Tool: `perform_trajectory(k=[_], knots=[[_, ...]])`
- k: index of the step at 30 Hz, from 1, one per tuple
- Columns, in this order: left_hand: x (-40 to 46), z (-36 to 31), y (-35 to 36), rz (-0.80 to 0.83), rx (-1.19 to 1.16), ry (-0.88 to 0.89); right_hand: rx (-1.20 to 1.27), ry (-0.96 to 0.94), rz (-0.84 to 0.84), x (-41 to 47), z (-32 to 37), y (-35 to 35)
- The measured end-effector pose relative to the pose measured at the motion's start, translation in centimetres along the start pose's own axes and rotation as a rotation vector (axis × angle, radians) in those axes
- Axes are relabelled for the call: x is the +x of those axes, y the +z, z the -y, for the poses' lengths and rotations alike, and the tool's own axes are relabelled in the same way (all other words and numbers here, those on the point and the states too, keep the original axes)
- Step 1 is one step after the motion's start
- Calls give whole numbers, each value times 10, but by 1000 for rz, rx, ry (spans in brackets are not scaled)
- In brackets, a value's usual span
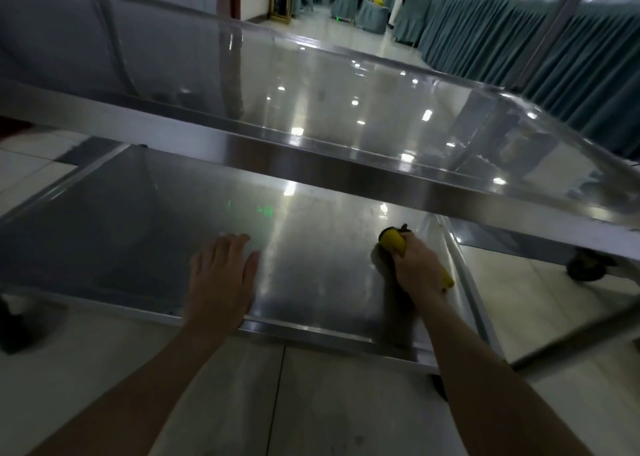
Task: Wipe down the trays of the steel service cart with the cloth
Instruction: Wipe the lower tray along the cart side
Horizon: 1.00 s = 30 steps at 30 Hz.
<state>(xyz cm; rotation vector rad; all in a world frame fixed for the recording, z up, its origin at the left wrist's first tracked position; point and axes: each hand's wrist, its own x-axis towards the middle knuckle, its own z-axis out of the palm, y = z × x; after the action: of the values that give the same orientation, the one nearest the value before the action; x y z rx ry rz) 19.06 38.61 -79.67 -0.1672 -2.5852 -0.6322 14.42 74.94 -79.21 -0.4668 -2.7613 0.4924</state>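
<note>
While my right hand (414, 265) grips the bunched cloth (393, 241) near the right edge of the lower tray (138, 213), my left hand (221, 275) lies flat and released near its front edge. I judge the lower tray is being wiped; next I should sweep leftward.

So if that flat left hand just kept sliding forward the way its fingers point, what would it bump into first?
Probably nothing soon. The left hand lies flat on the lower tray, fingers pointing away under the upper tray. Bare steel lies ahead; the tray's far rim would likely come first, though depth is unclear.
</note>
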Motion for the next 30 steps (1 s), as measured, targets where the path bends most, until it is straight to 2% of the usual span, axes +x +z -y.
perform_trajectory(k=[8,11,15,18,23,30], knots=[[1,-4,-10,40,-53,33,48,-361,214,-104,83,-11],[0,-10,-14,33,-64,48,28,-459,319,-127,91,-9],[-3,-29,-12,32,-114,82,37,-552,356,-132,81,-12],[3,-49,1,110,-92,102,16,-505,304,-125,66,-17],[-2,-56,27,270,94,204,-21,-371,236,-87,33,-23],[-3,-50,31,348,234,209,-18,-254,138,4,-6,-10]])
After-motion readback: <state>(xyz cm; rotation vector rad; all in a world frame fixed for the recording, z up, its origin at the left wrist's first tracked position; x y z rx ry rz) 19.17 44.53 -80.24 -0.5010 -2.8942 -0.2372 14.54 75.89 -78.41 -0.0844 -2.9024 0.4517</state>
